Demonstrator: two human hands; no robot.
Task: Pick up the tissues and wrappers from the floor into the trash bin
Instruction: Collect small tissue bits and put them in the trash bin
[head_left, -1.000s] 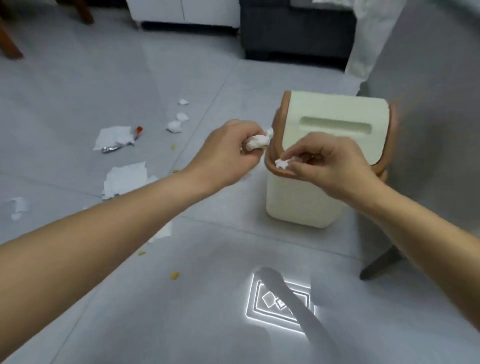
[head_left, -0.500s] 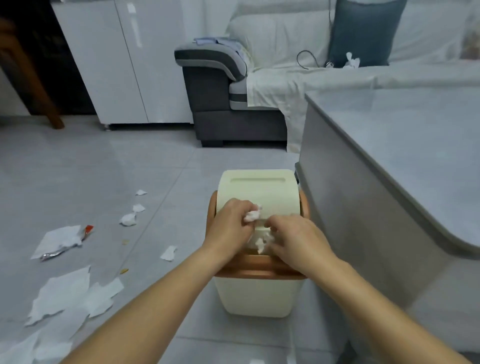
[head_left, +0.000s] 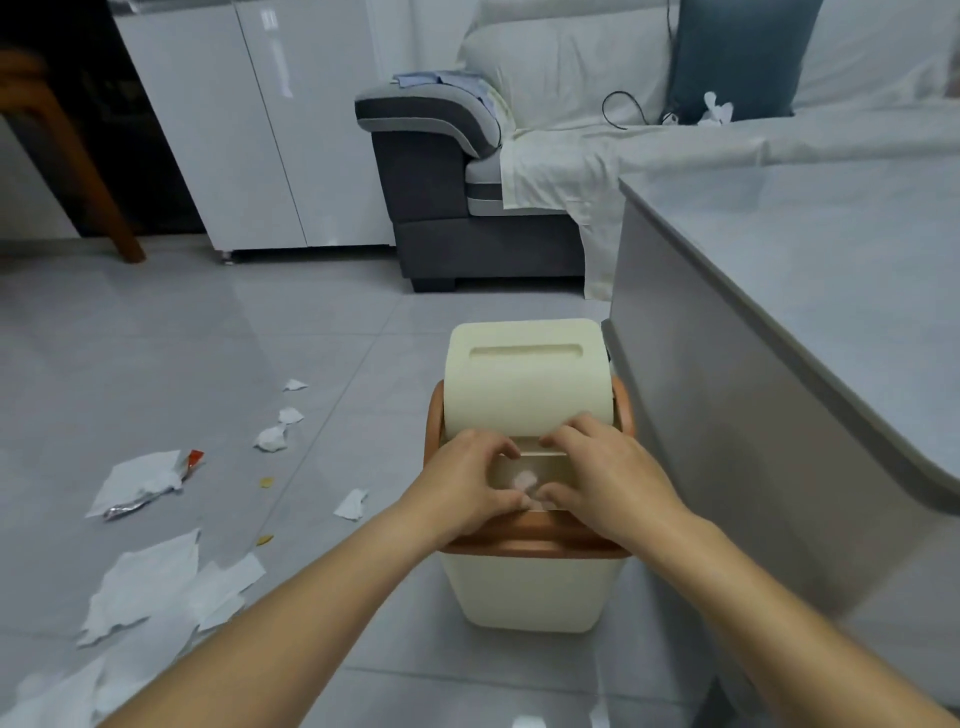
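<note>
Now, your hands: you held both hands over the mouth of the trash bin (head_left: 524, 587), so what you let go would drop inside.
Left hand (head_left: 470, 491): its fingers were curled and a bit apart, tips at the front of the lid; nothing was pinched in them.
Right hand (head_left: 610, 480): its fingers were also loose and a bit apart, and you held nothing that I could see.
Lid (head_left: 524, 379): it was rolled toward 12 o'clock, so the hole stayed open for you.
Dropped bit (head_left: 525, 479): a pale lump lay down in the bin between your thumbs; it was too blurry to name.
Tissues (head_left: 150, 577): lots of them were on the floor (head_left: 156, 338) at 8 o'clock from the bin.
Wrapper (head_left: 148, 493): it lay with a tissue at 9 o'clock, well apart from the bin.
Small scraps (head_left: 271, 439): they sat at 10 o'clock, so I think you had more trips to make.
</note>
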